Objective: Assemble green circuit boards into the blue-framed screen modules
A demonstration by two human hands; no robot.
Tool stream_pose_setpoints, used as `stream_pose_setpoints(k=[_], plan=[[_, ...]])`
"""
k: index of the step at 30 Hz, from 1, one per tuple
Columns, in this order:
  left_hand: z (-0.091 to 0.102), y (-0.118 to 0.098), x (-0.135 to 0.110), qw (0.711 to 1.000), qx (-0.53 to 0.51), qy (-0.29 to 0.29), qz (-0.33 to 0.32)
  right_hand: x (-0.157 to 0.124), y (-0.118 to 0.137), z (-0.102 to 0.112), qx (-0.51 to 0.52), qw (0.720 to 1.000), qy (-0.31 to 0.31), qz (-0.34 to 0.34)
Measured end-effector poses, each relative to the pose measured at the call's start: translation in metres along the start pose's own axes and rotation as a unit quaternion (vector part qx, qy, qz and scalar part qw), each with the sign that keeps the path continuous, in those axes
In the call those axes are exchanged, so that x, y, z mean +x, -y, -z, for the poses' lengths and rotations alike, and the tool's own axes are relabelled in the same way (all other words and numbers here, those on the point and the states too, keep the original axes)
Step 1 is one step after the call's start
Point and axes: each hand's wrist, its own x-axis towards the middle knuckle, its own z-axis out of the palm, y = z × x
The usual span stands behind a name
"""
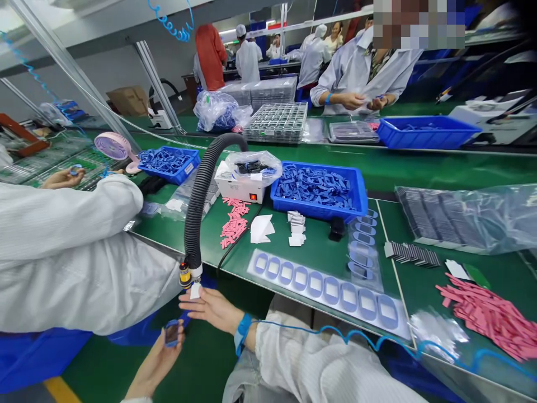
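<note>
My left hand (pixel 154 358) is low at the table's near side, below its edge, and its fingers grip a small blue-framed part (pixel 172 333) with a dark centre. Just above it, my right hand (pixel 212 308), with a blue wrist strap (pixel 242 331) and a coiled blue cord, pinches a small white piece (pixel 195 291) at its fingertips. That piece sits right under the nozzle (pixel 187 275) of a black ribbed hose (pixel 200 193). A clear strip of blue oval frames (pixel 327 289) lies along the table's near edge, to the right of my hands.
A co-worker's white sleeve (pixel 71 252) fills the left. On the green table are blue bins of blue parts (pixel 319 190) (pixel 168 162), pink strips (pixel 234 224) (pixel 490 316), white pads (pixel 297 226), a white box (pixel 241 187), bagged dark parts (pixel 461 215) and a pink fan (pixel 112 146). People work behind.
</note>
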Motion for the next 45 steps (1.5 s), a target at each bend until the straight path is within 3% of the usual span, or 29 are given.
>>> stream_pose_setpoints(k=[2,5,9,12,16,20,23,27,31,36,40,43,45], plan=[[0.001,-0.010,0.000,1.000,-0.003,-0.005,-0.024,-0.008,-0.008,0.002,-0.002,1.000,-0.002,-0.025],[-0.013,-0.012,0.020,0.999,-0.002,-0.007,-0.042,-0.033,-0.017,0.016,-0.008,0.998,-0.039,-0.046],[-0.047,0.007,0.052,1.000,0.013,0.008,-0.015,-0.085,-0.004,0.029,-0.011,0.996,-0.084,-0.041],[-0.074,0.032,0.056,0.999,0.019,0.030,0.019,-0.131,0.023,0.027,-0.008,0.994,-0.113,-0.002],[-0.121,0.068,0.032,0.995,0.013,0.081,0.058,-0.190,0.066,0.017,0.002,0.987,-0.146,0.063],[-0.188,0.101,-0.011,0.988,0.001,0.137,0.073,-0.238,0.102,0.008,0.014,0.975,-0.146,0.167],[-0.241,0.120,-0.042,0.977,-0.006,0.202,0.061,-0.262,0.119,0.001,0.025,0.962,-0.112,0.249],[-0.289,0.139,-0.068,0.954,-0.025,0.294,0.043,-0.281,0.128,-0.005,0.042,0.956,-0.106,0.271],[-0.308,0.151,-0.075,0.944,-0.032,0.327,0.032,-0.290,0.135,-0.004,0.008,0.948,-0.153,0.280],[-0.317,0.158,-0.075,0.938,-0.015,0.346,0.019,-0.300,0.140,0.004,-0.086,0.921,-0.172,0.338],[-0.321,0.161,-0.076,0.936,0.000,0.352,0.006,-0.308,0.138,0.010,-0.149,0.898,-0.231,0.342],[-0.322,0.163,-0.076,0.939,0.017,0.344,-0.008,-0.317,0.137,0.008,-0.207,0.861,-0.291,0.362],[-0.322,0.162,-0.076,0.942,0.032,0.335,-0.021,-0.324,0.139,0.003,-0.282,0.811,-0.316,0.404]])
